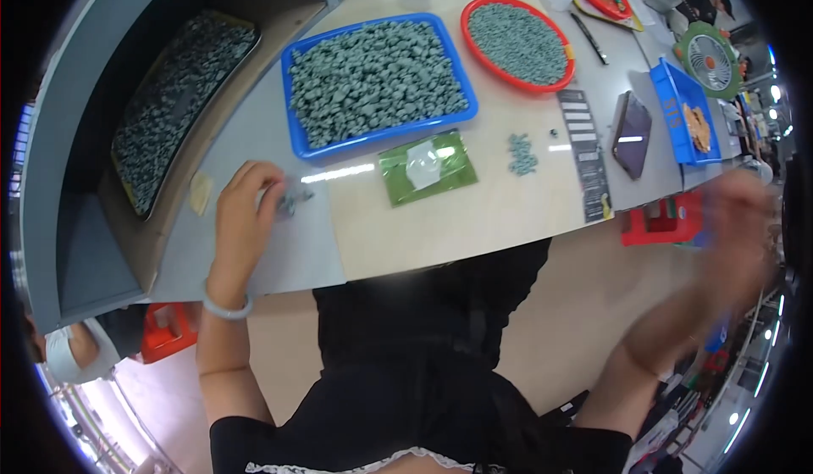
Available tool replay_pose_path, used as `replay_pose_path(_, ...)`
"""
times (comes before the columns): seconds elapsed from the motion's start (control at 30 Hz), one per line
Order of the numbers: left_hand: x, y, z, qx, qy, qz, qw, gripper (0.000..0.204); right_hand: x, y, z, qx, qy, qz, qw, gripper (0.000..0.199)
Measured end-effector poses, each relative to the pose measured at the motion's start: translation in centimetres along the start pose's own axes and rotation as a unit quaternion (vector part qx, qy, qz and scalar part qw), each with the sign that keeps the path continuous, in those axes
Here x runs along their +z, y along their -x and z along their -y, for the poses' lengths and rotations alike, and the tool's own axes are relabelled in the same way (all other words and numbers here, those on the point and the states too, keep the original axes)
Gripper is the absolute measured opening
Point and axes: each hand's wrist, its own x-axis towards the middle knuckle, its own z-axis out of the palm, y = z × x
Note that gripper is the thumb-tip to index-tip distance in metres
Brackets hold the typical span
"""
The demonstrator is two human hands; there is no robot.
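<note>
My left hand rests at the left of the table, its fingers curled and the thumb close to them. Right beside its fingertips lies a small heap of grey-green stone-like pieces. Anything between the fingers is too small or hidden to name. Off the table's right end, my right hand is raised and smeared by motion, so its fingers do not show clearly. Between the hands lies a green packet with a white patch. A small cluster of pale green pieces sits to its right.
Behind stand a blue tray heaped with grey-green pieces and a round red tray of smaller ones. A dark tray sits in a grey cabinet at left. Rightward are a phone, a blue bin and a green fan.
</note>
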Motion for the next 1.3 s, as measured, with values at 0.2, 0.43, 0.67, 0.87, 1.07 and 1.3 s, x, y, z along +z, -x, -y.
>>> replay_pose_path(0.2,2.7,1.8,6.9,-0.046,0.113,-0.024,0.992,0.007,11.2,5.5,-7.0,0.166,0.204,0.163,0.951,0.007)
replay_pose_path(0.43,3.2,2.7,6.9,-0.135,0.140,0.016,0.981,0.013,13.2,6.4,-9.0,0.198,0.184,0.114,0.956,0.009)
replay_pose_path(0.67,4.9,2.6,6.3,-0.086,0.059,-0.003,0.995,0.013,13.9,6.1,-10.0,0.154,0.190,0.128,0.961,0.005)
replay_pose_path(0.87,6.1,3.1,5.7,-0.092,0.071,0.004,0.993,0.013,13.5,6.6,-10.4,0.183,0.179,0.139,0.957,0.006)
replay_pose_path(1.07,6.6,3.0,6.0,-0.014,0.031,-0.056,0.998,0.014,13.7,6.6,-11.2,0.166,0.197,0.134,0.957,0.007)
replay_pose_path(1.3,6.7,4.3,5.1,-0.065,0.266,-0.112,0.955,0.010,13.6,6.2,-11.6,0.147,0.220,0.207,0.942,0.005)
